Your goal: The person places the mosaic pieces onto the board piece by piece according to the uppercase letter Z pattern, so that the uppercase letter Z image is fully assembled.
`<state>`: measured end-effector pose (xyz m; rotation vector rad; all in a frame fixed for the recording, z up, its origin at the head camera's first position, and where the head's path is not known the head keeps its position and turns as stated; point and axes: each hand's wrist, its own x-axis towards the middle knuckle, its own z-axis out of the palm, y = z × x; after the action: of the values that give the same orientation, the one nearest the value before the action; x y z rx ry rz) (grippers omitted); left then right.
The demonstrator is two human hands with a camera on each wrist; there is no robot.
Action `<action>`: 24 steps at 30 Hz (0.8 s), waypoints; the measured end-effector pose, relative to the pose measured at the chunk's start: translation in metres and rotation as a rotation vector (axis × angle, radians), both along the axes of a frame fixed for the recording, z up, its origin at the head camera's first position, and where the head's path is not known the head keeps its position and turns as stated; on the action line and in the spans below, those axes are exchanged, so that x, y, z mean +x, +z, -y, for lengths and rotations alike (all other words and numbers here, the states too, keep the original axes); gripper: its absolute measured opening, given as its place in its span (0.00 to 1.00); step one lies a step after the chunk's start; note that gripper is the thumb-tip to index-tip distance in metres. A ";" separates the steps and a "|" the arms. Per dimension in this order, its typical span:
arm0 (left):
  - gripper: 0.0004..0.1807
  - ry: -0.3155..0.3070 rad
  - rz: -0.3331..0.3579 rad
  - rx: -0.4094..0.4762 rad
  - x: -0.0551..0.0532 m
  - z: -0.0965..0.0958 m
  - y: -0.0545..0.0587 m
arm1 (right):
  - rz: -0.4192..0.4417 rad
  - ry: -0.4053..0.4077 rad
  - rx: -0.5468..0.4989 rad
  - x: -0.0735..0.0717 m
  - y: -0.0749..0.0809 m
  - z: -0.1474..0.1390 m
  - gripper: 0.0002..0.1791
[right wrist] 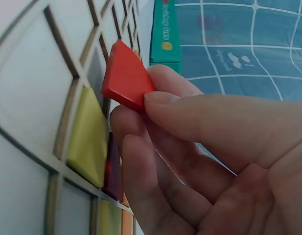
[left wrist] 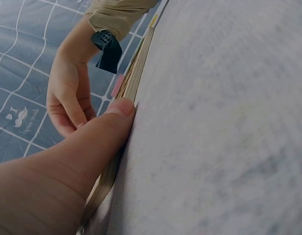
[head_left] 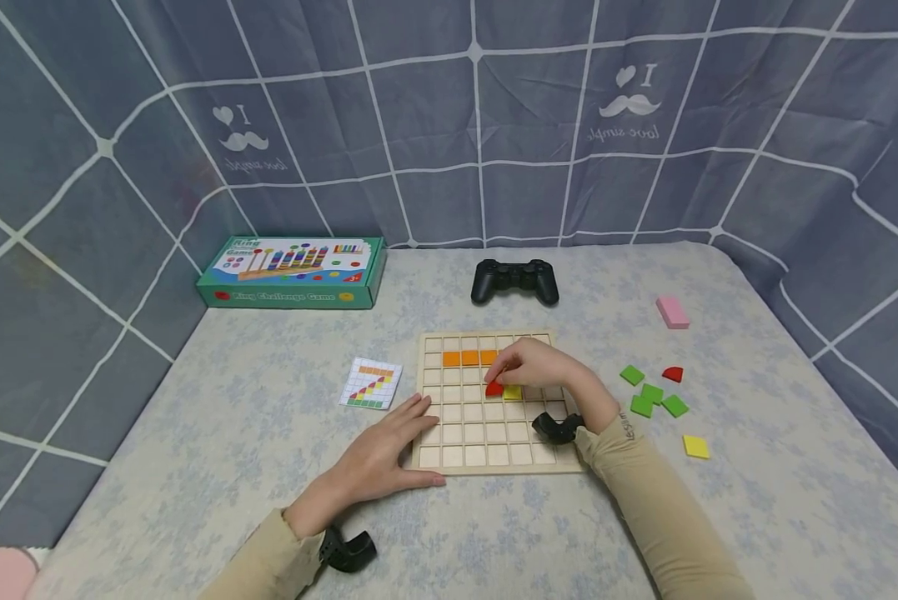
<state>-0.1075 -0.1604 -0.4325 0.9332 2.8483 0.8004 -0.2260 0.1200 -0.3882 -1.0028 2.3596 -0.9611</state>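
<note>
My right hand (head_left: 534, 364) pinches a red quarter-circle tile (right wrist: 127, 78) between thumb and fingers, over the wooden grid board (head_left: 501, 470). Close under it, a yellow square tile (right wrist: 88, 139) sits in a cell, with a dark red tile (right wrist: 113, 169) beyond it in the right wrist view. Several orange tiles (head_left: 469, 358) form a row near the board's far side. My left hand (head_left: 377, 457) rests at the board's left side with its fingers spread over the rim. Its thumb (left wrist: 104, 129) lies against the near edge. The right hand hides part of the board.
Left of the board lies a pattern card (head_left: 371, 383). Several green tiles (head_left: 652, 393), a red tile (head_left: 673, 374), a yellow tile (head_left: 695, 447) and a pink block (head_left: 673, 312) lie to the right. A black game controller (head_left: 514, 280) and a green game box (head_left: 291, 273) stand behind.
</note>
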 end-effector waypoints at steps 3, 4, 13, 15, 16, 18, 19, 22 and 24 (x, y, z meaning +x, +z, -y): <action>0.45 0.002 -0.002 -0.001 0.000 0.000 0.000 | 0.001 0.003 0.012 0.001 -0.001 0.002 0.09; 0.46 0.002 -0.002 -0.002 0.000 0.000 0.000 | 0.004 -0.002 0.016 0.001 -0.002 0.003 0.08; 0.45 -0.002 0.004 0.004 0.000 0.000 0.000 | -0.001 -0.017 0.014 0.002 -0.001 0.002 0.09; 0.45 -0.001 0.001 0.002 0.000 0.001 0.000 | -0.012 -0.033 -0.009 0.002 0.003 -0.004 0.11; 0.45 -0.001 -0.001 0.000 0.000 0.001 0.000 | -0.014 -0.049 -0.022 0.002 0.006 -0.007 0.12; 0.45 -0.002 -0.005 -0.002 0.000 0.001 0.000 | -0.017 -0.077 -0.054 0.002 0.013 -0.017 0.14; 0.45 -0.002 -0.006 -0.003 0.000 0.001 -0.001 | -0.015 -0.092 -0.071 0.002 0.017 -0.022 0.14; 0.46 -0.003 -0.007 -0.003 0.000 0.001 -0.001 | -0.002 -0.136 -0.108 0.002 0.029 -0.038 0.16; 0.46 -0.005 -0.008 -0.002 0.000 0.001 -0.001 | 0.008 -0.164 -0.116 0.002 0.034 -0.050 0.16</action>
<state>-0.1078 -0.1616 -0.4332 0.9446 2.8520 0.7947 -0.2238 0.1698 -0.3540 -0.8553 2.4329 -1.1726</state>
